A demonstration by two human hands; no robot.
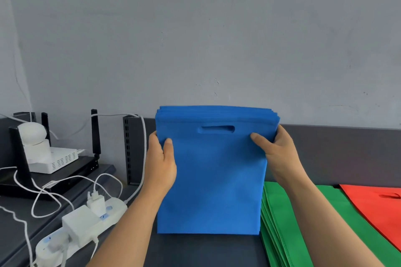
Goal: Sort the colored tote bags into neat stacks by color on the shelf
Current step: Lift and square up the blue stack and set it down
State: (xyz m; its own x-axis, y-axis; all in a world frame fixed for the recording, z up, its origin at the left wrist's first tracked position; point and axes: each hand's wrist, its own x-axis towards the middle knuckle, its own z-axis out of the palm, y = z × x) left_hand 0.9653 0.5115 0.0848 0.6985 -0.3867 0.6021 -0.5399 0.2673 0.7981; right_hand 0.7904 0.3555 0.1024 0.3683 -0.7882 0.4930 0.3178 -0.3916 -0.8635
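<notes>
A stack of blue tote bags (213,175) stands upright on its bottom edge on the dark shelf (195,251), handle slot at the top. My left hand (159,162) grips its left edge, thumb on the front. My right hand (275,151) grips the upper right edge, thumb on the front. To the right lies a flat stack of green tote bags (280,223). A red tote bag (377,210) lies over the green ones at the far right.
A grey wall (217,28) rises behind the shelf. On the left sit a white power strip (86,223) with plugs and cables, a black router (65,171) with antennas, a small white camera (32,134) and a perforated black upright (130,149).
</notes>
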